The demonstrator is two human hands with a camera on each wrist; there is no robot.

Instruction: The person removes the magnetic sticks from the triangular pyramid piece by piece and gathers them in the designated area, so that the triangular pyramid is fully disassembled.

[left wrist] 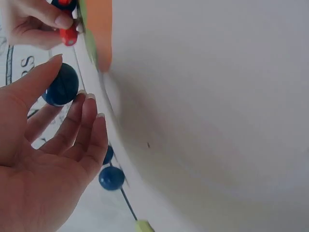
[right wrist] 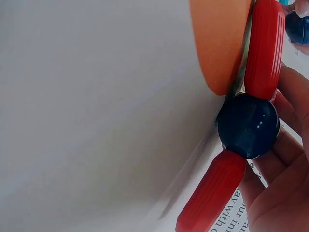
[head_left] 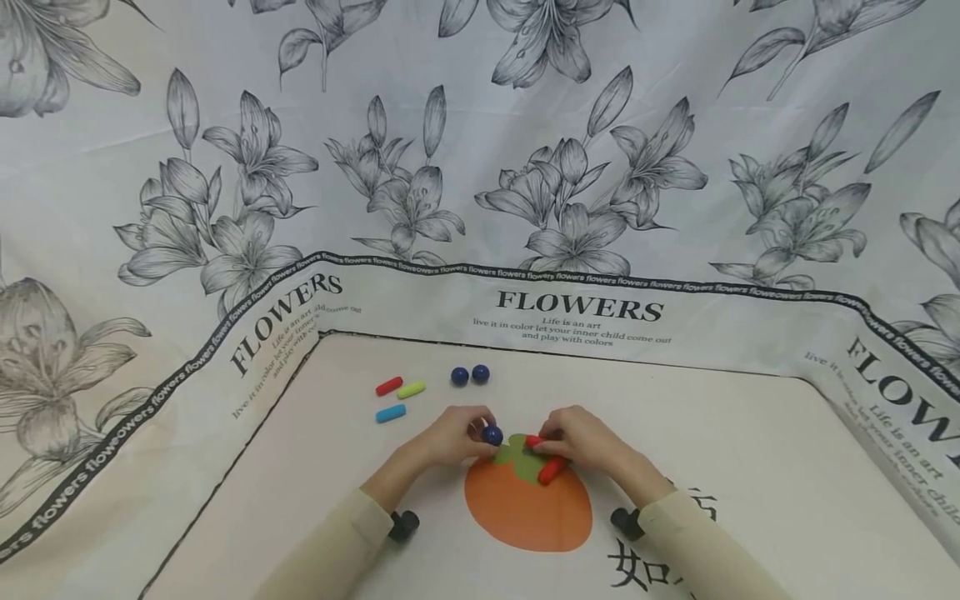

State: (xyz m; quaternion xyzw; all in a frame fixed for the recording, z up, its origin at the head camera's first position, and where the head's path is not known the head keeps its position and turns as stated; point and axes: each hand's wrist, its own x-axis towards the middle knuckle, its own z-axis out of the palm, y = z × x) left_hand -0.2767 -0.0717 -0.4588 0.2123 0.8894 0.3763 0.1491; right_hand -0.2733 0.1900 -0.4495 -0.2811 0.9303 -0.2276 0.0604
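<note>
My left hand (head_left: 457,435) pinches a dark blue ball (head_left: 492,435) between thumb and fingertips, just above the left end of a printed green leaf (head_left: 517,450). In the left wrist view this ball (left wrist: 66,84) is apart from the other hand's piece. My right hand (head_left: 583,437) grips a joined piece: a ribbed red rod (right wrist: 264,48), a dark blue ball (right wrist: 248,125) and a second red rod (right wrist: 211,193), end to end with a bend at the ball. From the head, fingers hide that middle ball, while the nearer red rod (head_left: 552,469) shows over the printed orange persimmon (head_left: 528,512).
Farther back lie two dark blue balls (head_left: 459,377) side by side. To their left are a red rod (head_left: 389,386), a yellow-green rod (head_left: 411,389) and a light blue rod (head_left: 391,413). Flower-printed cloth (head_left: 570,208) rises behind the table.
</note>
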